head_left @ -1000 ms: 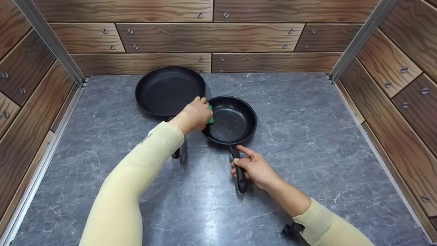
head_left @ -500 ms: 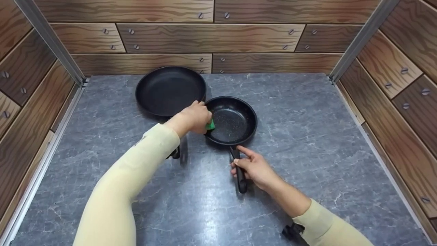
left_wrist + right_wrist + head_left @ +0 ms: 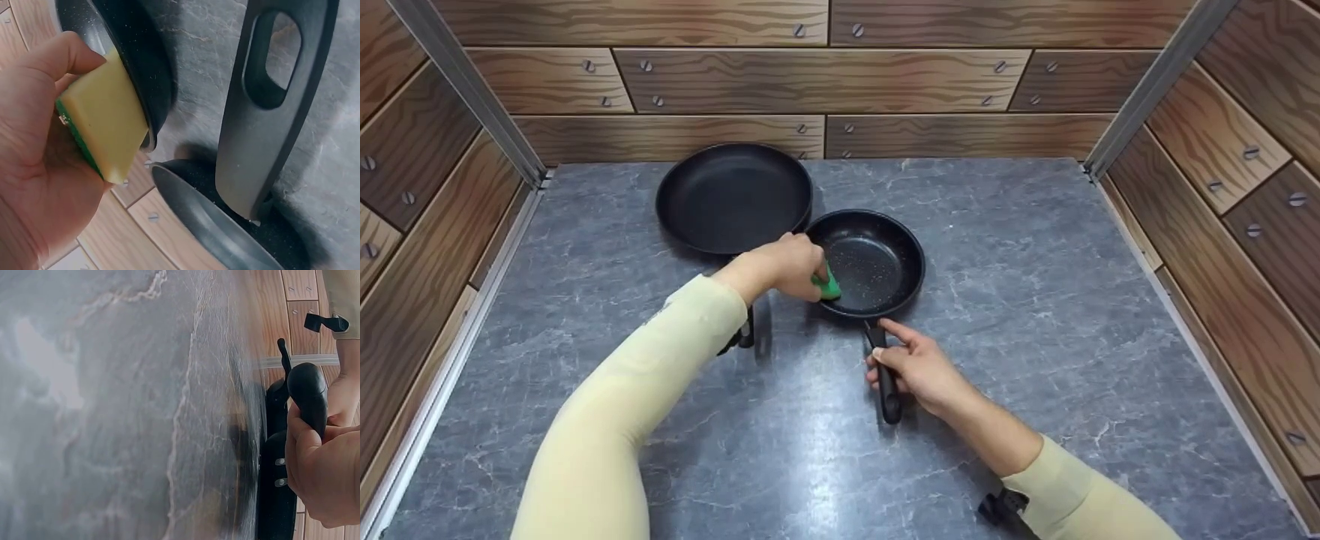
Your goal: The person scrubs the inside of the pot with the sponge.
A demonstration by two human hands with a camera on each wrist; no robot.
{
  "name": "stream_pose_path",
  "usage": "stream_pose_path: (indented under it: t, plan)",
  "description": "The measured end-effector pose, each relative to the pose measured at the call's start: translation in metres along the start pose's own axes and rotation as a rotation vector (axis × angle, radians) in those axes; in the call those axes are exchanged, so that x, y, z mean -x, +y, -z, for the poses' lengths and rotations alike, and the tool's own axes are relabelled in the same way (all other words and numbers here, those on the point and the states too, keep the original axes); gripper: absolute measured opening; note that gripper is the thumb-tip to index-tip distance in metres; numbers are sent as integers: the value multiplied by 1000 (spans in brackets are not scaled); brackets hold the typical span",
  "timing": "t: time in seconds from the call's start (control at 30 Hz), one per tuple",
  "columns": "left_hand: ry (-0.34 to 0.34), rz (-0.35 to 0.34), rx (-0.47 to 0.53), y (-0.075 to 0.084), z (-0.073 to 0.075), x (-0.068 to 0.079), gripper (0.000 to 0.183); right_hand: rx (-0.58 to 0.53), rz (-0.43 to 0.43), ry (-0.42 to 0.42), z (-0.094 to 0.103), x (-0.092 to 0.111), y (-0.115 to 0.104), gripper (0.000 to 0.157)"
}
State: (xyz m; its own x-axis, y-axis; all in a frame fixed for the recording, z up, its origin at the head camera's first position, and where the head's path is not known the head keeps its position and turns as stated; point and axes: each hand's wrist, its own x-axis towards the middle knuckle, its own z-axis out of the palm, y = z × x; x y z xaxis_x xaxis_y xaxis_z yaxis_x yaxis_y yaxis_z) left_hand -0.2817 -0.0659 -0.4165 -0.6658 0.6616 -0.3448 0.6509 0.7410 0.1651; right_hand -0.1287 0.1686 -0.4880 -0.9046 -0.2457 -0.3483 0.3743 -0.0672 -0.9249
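Observation:
My left hand (image 3: 793,264) pinches a sponge (image 3: 107,115), yellow with a green scouring side, against the near-left inner wall of the small speckled black frying pan (image 3: 874,266). In the left wrist view the yellow side presses on the pan's rim, thumb on one face of the sponge. My right hand (image 3: 919,367) grips the small pan's black handle (image 3: 889,394), its index finger reaching toward the pan's base. In the right wrist view the fingers wrap that handle, whose rounded end (image 3: 306,385) points at the camera.
A larger black frying pan (image 3: 735,196) lies behind and left, close beside the small one. Its handle (image 3: 275,112) passes under my left forearm. Both pans rest on a grey marbled tabletop (image 3: 1035,300), walled by wood-patterned panels (image 3: 825,81) at the back and sides.
My left hand has slid the sponge along the small pan's left inner wall, toward me and slightly right. My right hand and both pans have stayed in place.

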Motion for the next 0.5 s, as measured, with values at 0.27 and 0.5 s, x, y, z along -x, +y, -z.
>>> stream_pose_path:
  t: [0.27, 0.5]
  plan:
    - [10, -39, 178, 2, -2, 6, 30, 0, -10, -3, -1, 0, -1, 74]
    - [11, -66, 272, 5, -8, 6, 33, 19, -18, -7, 0, 0, -2, 73]
